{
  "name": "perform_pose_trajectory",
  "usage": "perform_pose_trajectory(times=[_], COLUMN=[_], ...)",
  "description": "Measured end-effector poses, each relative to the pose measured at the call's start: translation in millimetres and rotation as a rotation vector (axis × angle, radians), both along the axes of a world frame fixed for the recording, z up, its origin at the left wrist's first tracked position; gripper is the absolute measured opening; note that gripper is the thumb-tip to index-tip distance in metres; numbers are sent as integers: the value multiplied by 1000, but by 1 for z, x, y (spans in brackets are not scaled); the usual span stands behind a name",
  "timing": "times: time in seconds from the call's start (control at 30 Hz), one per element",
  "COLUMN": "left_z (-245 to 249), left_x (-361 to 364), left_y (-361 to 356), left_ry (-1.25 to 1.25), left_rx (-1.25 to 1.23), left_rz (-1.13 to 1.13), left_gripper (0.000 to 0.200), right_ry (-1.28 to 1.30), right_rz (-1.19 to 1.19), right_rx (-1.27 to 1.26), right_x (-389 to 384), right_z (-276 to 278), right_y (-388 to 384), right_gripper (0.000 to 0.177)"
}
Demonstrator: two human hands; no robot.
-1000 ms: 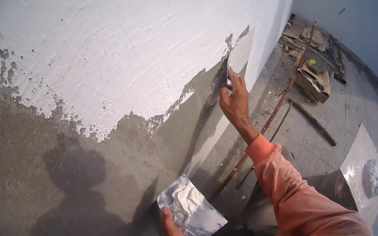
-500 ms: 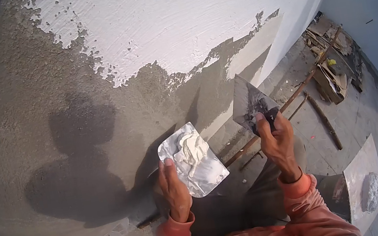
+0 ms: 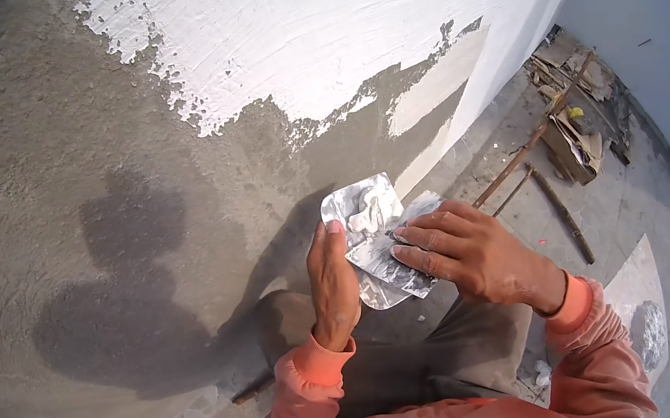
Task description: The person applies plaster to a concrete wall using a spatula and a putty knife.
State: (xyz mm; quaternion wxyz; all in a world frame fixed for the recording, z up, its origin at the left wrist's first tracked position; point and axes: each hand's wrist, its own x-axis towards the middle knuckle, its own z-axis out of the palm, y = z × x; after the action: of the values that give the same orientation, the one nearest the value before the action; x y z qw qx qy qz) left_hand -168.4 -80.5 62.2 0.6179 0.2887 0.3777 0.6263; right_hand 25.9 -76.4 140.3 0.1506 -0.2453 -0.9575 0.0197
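My left hand point(image 3: 333, 285) grips a shiny metal plate point(image 3: 336, 203) by its left side, the thumb lying on its face. A lump of white putty point(image 3: 371, 210) sits on the upper part of that plate. My right hand point(image 3: 485, 259) holds a wide putty knife point(image 3: 379, 262), its fingers pressed over the smeared blade. The blade lies across the plate's lower right part, just below the putty. The knife's handle is hidden under my hand. Both hands are in front of the wall, above my knees.
White plaster point(image 3: 321, 16) covers the wall's upper part; rough grey cement point(image 3: 58, 140) shows at left and below. On the floor at right are a long wooden pole point(image 3: 532, 142), a stick point(image 3: 562, 215), cardboard scraps point(image 3: 568, 148) and a pale board point(image 3: 644, 281) bearing a whitish lump point(image 3: 648, 334).
My right hand has moved left and turned over, bringing the putty knife from beside the wall onto the plate. My left hand has shifted right and up with the plate.
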Motion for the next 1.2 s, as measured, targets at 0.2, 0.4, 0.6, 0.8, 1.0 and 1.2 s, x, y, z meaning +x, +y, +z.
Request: perform_pose_trajectory(times=[0.2,0.4,0.6,0.8,1.0,1.2], left_z=[-13,-37,-38,-74,-114,-149], left_x=[22,44,50,27,-1,-6], left_y=[12,39,50,37,17,10], left_ry=[-59,-48,-23,93,173,30], left_rx=[-69,-159,-143,-89,-54,-99], left_rz=[-84,-70,-65,-128,-158,-162], left_gripper=[35,34,35,38,39,43], right_ry=[-170,-164,517,1640,1469,1387], right_rz=[91,35,-446,-555,-934,-924], right_rx=[-125,-485,-965,-772,-393,-360], right_x=[25,66,168,201,215,178], right_z=[8,29,-8,-46,-73,-56], right_y=[22,49,90,203,317,323], right_gripper=[48,40,28,24,20,30])
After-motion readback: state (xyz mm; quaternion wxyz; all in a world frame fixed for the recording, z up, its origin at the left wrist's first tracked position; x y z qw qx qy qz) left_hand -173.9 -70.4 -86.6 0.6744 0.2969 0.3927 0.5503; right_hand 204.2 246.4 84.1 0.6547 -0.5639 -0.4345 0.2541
